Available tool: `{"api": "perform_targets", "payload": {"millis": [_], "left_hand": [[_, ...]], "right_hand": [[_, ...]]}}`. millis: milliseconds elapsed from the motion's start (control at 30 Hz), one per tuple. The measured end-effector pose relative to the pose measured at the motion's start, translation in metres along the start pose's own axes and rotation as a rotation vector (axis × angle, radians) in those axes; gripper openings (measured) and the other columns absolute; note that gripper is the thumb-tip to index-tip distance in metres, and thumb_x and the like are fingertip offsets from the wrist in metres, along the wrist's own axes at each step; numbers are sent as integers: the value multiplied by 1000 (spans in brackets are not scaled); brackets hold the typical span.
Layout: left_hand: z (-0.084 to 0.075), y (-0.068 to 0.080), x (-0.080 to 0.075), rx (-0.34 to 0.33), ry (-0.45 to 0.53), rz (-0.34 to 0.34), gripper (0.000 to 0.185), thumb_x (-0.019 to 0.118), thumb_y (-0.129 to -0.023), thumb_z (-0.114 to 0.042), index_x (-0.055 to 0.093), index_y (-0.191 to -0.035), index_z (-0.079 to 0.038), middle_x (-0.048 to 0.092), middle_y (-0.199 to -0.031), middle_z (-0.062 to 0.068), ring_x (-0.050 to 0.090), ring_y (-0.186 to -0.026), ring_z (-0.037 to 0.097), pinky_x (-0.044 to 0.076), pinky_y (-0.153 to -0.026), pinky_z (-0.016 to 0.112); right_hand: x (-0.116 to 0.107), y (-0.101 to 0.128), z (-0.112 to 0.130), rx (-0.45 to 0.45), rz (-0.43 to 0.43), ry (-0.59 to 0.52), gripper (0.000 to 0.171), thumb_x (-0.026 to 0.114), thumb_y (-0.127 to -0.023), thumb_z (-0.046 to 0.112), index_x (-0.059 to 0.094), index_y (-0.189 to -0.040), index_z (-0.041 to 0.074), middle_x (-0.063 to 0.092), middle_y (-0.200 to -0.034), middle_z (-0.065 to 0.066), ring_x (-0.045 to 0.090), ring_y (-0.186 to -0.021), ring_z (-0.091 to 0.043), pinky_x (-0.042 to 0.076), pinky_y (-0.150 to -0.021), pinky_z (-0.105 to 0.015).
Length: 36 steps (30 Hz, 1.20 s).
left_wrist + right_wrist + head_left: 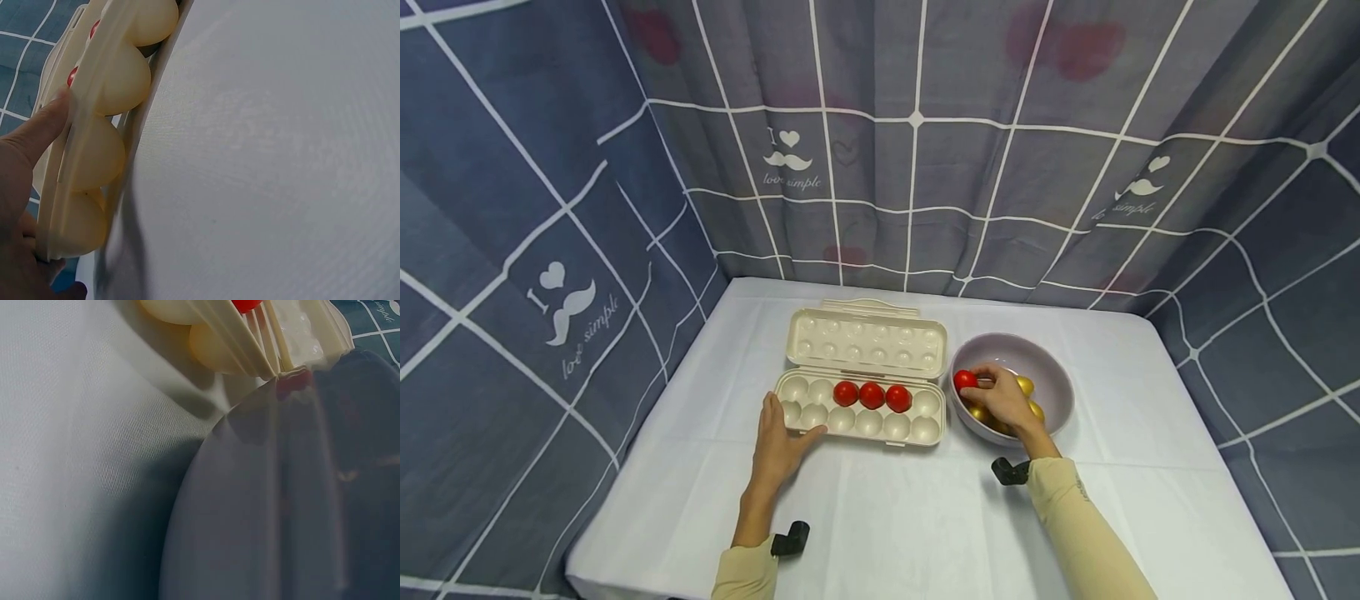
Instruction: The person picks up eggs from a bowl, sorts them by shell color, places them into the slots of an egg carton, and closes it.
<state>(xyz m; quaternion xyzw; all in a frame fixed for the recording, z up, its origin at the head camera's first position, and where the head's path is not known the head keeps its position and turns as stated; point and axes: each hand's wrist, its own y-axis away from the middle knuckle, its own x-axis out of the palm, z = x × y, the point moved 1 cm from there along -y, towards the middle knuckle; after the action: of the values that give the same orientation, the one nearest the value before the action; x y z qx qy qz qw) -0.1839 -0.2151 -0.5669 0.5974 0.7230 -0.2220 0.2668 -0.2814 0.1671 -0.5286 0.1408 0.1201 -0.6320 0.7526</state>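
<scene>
An egg carton (859,423) of cream plastic lies with its lid (868,343) raised at the back. Three red balls (872,395) sit side by side in its back row of cups. My left hand (777,446) holds the carton's left end, thumb on the front rim and fingers along the side; the left wrist view shows the thumb (44,128) on the rim. Inside the left part of a greyish-purple bowl (1060,375), my right hand (1006,398) pinches another red ball (966,381). Several gold egg-shaped pieces (1025,385) lie under and beside that hand, partly hidden.
A white cloth (895,517) covers the table. The bowl stands close to the carton's right end, and its outer wall (231,506) fills much of the right wrist view. Grey checked curtains (880,167) hang behind the table and at both sides.
</scene>
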Motion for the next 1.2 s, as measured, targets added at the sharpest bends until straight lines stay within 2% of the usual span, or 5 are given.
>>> {"api": "perform_targets", "payload": {"millis": [233, 400, 567, 933, 1200], "left_hand": [[0, 0, 1, 13, 1, -8, 121, 80, -81, -43, 0, -152, 13, -1, -159, 31, -1, -147, 45, 11, -116, 56], [0, 0, 1, 19, 6, -8, 120, 80, -81, -41, 0, -152, 13, -1, -159, 32, 0, -146, 45, 12, -116, 57], [-1, 0, 0, 8, 9, -1, 119, 80, -82, -42, 0, -152, 12, -2, -160, 30, -2, -147, 44, 11, -117, 55], [1, 0, 0, -5, 14, 9, 118, 80, -82, -42, 0, -153, 11, -3, -161, 27, -3, -148, 42, 9, -117, 54], [1, 0, 0, 1, 19, 7, 120, 79, -82, -45, 0, -153, 10, -3, -161, 27, -3, -148, 42, 9, -117, 54]], "right_hand": [[0, 1, -1, 9, -55, -82, 42, 77, -82, 4, 56, -116, -10, 61, -117, -29, 63, -106, -37, 54, -74, -22], [-1, 3, 1, 21, -90, -124, 43, 77, -84, 7, 53, -117, -8, 61, -116, -27, 63, -104, -30, 54, -75, -21], [-2, 7, 3, 19, -144, -159, 47, 77, -84, 6, 53, -121, -8, 59, -118, -26, 61, -107, -32, 54, -77, -20], [-2, 9, 5, -36, -186, -148, 46, 77, -84, 9, 59, -124, -6, 63, -119, -24, 61, -110, -29, 52, -80, -18], [5, 13, 20, -79, -210, -254, 43, 76, -84, 0, 59, -122, -11, 62, -120, -27, 60, -110, -25, 52, -80, -16]]}}
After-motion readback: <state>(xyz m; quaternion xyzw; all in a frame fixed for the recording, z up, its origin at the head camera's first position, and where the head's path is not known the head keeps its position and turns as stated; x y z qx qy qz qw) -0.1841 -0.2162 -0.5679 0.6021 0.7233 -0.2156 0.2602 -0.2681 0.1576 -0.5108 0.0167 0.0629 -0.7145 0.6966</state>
